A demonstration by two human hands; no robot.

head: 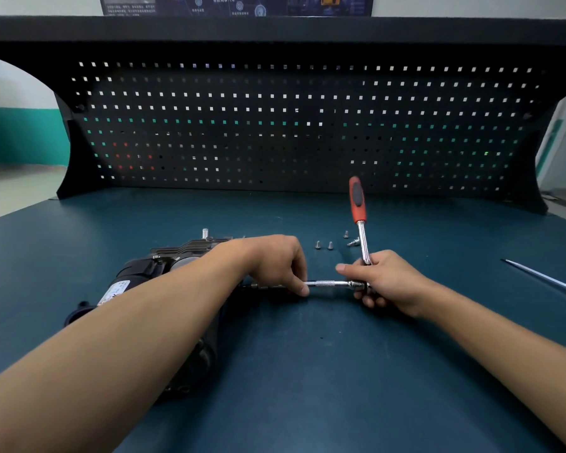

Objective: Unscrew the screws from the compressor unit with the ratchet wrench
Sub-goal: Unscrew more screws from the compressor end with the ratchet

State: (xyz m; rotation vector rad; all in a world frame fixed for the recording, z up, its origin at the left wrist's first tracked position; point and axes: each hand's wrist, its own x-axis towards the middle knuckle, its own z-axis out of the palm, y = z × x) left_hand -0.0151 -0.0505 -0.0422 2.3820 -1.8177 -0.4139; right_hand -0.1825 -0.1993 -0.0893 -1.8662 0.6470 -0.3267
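The black compressor unit point(151, 273) lies on the bench at the left, largely covered by my left forearm. A ratchet wrench point(357, 204) with a red and black handle points up and away from me. Its chrome extension bar point(327, 284) runs level from the wrench head leftward to the compressor's right side. My right hand point(386, 282) grips the wrench head and lower shaft. My left hand point(275, 259) pinches the left end of the extension bar near the compressor. Several loose screws point(324, 245) lie on the mat just behind the hands.
The dark teal bench mat point(307, 371) reaches back to a black pegboard panel point(291, 125). A thin metal rod point(543, 277) lies at the right edge of the bench. A small upright stud point(205, 233) stands behind the compressor.
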